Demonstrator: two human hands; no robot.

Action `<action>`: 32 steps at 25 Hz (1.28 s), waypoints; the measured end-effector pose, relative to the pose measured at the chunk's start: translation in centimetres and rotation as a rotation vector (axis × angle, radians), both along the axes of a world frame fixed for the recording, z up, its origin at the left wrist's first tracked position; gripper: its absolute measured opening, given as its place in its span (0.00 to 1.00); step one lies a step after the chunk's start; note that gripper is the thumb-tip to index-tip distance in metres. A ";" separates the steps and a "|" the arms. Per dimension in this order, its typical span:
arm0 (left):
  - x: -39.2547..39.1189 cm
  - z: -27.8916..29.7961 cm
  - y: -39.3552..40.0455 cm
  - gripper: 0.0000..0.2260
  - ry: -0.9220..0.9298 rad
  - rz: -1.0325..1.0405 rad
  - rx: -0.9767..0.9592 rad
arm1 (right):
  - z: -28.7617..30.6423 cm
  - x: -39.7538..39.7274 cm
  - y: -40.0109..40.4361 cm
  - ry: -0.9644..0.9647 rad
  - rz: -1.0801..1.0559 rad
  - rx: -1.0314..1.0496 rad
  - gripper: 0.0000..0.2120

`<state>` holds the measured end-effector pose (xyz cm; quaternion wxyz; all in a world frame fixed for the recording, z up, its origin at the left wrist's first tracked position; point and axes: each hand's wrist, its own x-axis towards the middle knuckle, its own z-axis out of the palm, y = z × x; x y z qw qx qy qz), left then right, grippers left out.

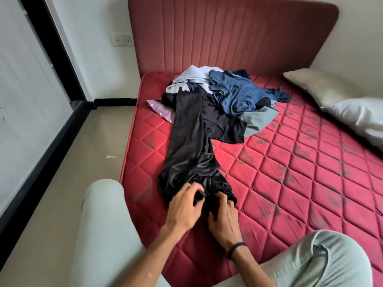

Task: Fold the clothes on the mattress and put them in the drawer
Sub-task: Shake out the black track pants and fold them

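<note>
On the red mattress [290, 183], seen from the head camera, black trousers [188, 146] lie stretched lengthwise along the left edge, waistband toward the person, far ends reaching the pile [223, 100] of unfolded clothes near the headboard [228, 34]. Both hands work at the gathered waistband: the left hand [183, 206] has curled fingers pinching the fabric, and the right hand [222, 216], with a dark bracelet [236, 250] at the wrist, grips the cloth just beside it. Two pillows [342, 104] lie at the right. No drawer is in view.

The cloth looks slick, so I judge a fold may slide apart. The trousers lie close to the mattress edge and could slip to the floor [68, 162]; pulling them might also drag the pile askew.
</note>
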<state>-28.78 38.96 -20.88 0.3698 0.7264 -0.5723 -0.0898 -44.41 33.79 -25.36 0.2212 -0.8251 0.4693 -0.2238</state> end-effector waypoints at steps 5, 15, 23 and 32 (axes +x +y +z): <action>5.1 1.2 0.7 0.21 0.255 0.299 -0.263 | -0.3 -2.0 -1.7 0.135 -0.078 -0.142 0.27; 3.9 1.3 0.0 0.22 0.546 0.049 -0.123 | 1.2 0.8 -0.1 -0.130 -0.133 -0.105 0.08; 2.0 0.7 0.3 0.16 0.407 -0.309 0.011 | 3.4 3.1 1.4 -0.745 0.068 0.986 0.29; 0.1 2.8 -1.8 0.25 0.091 -0.126 0.168 | 1.4 2.9 2.6 -0.118 0.289 0.291 0.26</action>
